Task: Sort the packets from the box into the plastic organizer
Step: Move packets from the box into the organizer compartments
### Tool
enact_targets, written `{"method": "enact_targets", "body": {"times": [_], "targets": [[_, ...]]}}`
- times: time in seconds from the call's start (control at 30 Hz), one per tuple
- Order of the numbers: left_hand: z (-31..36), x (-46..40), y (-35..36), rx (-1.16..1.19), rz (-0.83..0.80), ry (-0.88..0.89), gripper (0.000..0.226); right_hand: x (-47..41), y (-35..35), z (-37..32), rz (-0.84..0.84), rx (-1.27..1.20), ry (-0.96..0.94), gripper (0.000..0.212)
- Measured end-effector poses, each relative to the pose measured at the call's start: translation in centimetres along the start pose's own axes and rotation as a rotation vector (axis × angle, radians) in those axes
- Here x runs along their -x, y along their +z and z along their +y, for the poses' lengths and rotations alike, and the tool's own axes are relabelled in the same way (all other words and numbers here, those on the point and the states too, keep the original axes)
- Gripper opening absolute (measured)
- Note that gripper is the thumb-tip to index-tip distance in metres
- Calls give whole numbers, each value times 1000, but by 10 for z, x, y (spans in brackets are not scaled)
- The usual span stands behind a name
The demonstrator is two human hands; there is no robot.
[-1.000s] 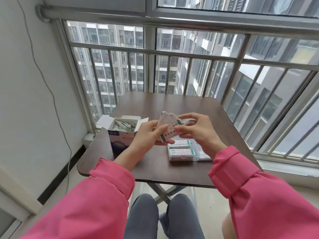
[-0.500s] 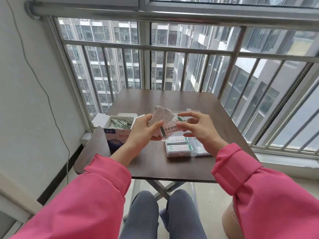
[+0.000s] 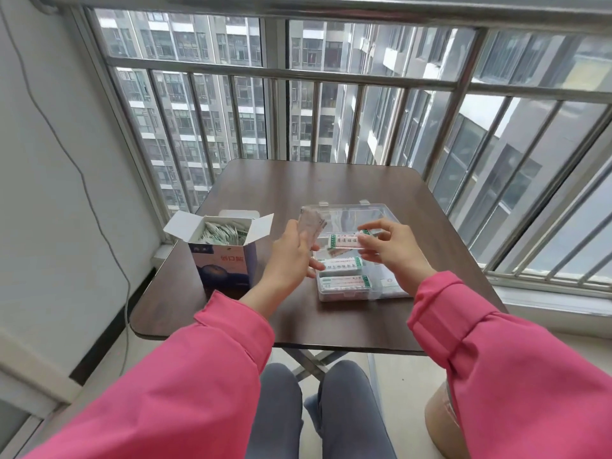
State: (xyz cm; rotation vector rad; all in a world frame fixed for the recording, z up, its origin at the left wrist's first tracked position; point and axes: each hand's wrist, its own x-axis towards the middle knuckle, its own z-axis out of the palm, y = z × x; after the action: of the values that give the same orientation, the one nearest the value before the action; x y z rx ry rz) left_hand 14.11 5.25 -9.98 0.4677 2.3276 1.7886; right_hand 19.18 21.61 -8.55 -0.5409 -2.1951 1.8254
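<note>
Hands now parted: my left hand (image 3: pixel 291 256) grips the spare packets (image 3: pixel 310 223) beside the box (image 3: pixel 225 256), my right hand (image 3: pixel 390 250) pinches one packet (image 3: pixel 344 241), pulled from that bunch, over the plastic organizer (image 3: pixel 390 293), ready for a compartment.

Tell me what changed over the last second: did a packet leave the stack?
Yes. The right hand has drawn one packet off the stack that both hands held together, and now pinches it apart to the right, over the organizer. The left hand keeps gripping the remaining stack. The box and the two filled organizer compartments look unchanged.
</note>
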Motion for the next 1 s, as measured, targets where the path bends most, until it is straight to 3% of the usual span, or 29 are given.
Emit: {"method": "enact_targets", "body": {"times": [0.13, 0.23, 0.4, 0.53, 1.0], "targets": [[3, -4, 7, 220, 5, -119, 15, -2, 0, -1, -21, -68, 14, 4], [5, -7, 9, 290, 46, -143, 15, -3, -2, -1, -55, -13, 15, 11], [-1, -10, 10, 108, 31, -104, 16, -7, 1, 1, -78, 169, -31, 9], [-5, -12, 6, -82, 146, -19, 16, -11, 2, 1, -81, 199, -25, 7], [-5, -12, 2, -202, 103, -12, 21, -19, 11, 10, -79, 370, -69, 22]]}}
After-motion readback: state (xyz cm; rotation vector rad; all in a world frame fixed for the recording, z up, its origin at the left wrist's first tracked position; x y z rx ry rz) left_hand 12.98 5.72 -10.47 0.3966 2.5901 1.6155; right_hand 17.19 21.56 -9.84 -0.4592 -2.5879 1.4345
